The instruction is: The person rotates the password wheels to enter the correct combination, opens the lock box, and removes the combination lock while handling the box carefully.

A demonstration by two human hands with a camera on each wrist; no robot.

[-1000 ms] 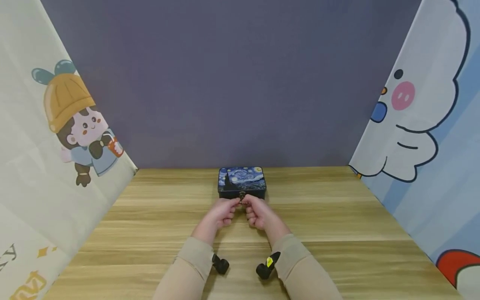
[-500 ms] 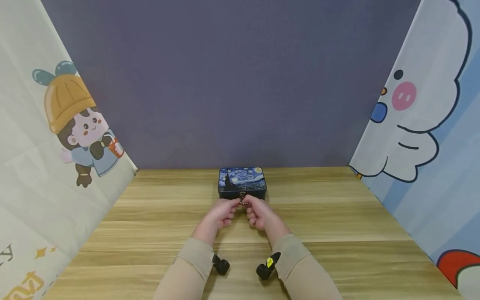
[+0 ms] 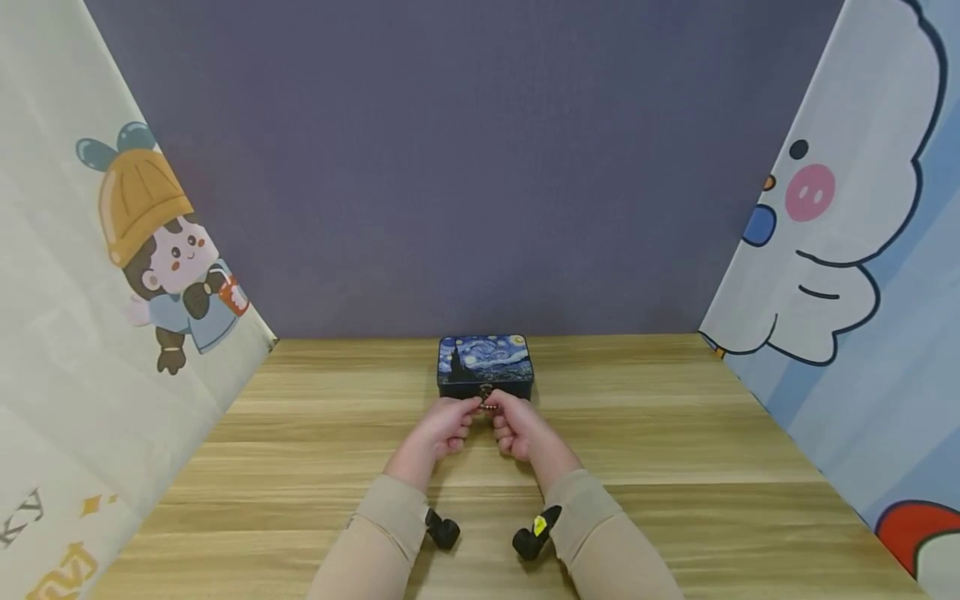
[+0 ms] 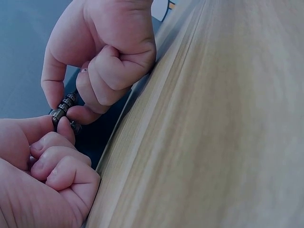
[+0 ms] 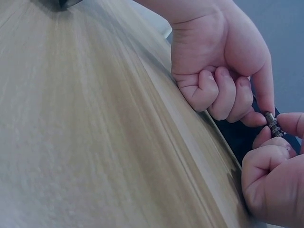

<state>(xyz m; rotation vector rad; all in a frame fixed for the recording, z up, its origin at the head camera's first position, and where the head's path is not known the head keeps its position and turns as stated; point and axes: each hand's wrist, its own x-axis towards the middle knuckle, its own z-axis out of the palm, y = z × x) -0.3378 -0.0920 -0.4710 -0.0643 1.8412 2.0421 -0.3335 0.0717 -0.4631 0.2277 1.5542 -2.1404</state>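
A plain grey-purple backdrop (image 3: 480, 167) is rising behind a wood-grained counter (image 3: 637, 433). In the head view, a small lock (image 3: 489, 407) is being pinched by both the left hand (image 3: 445, 423) and the right hand (image 3: 519, 423), at the front of a box (image 3: 486, 360); the box could be dragged forward if too hard a pull were being applied. Its round-cornered lid is being covered by swirling blue painting. In the left wrist view, ribbed rings (image 4: 65, 104) are being crowded by fingertips (image 4: 53, 99), so one might be nudged wrongly. In the right wrist view, dark, brassy-looking metal is being shown, shaped like a short cylinder.
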